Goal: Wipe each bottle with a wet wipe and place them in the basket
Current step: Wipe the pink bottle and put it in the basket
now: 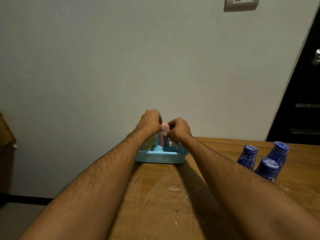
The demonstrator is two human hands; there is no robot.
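Both arms reached far forward across the wooden bench [155, 196] to a light blue perforated basket [158, 157] that sat at the far edge, near the wall, at about twelve o'clock from the person. The left hand [150, 122] and the right hand [179, 129] met above the basket, each with its fingers curled. Between them stood a pale pink bottle [164, 134], upright, its lower end down inside the basket. The left hand's grip pinched the bottle near its top from the nine o'clock side; the right hand's grip was closed against it from the three o'clock side, and a bit of white wipe [173, 142] showed under that hand. Whether the right fingers held the bottle, the wipe or both could not be told. A yellowish bottle [150, 142] stood in the basket at nine o'clock of the pink one, mostly hidden by the left wrist. At about two o'clock from the basket, well apart from it, three dark blue bottles [266, 160] stood close together on the bench, their surfaces streaked with white marks.
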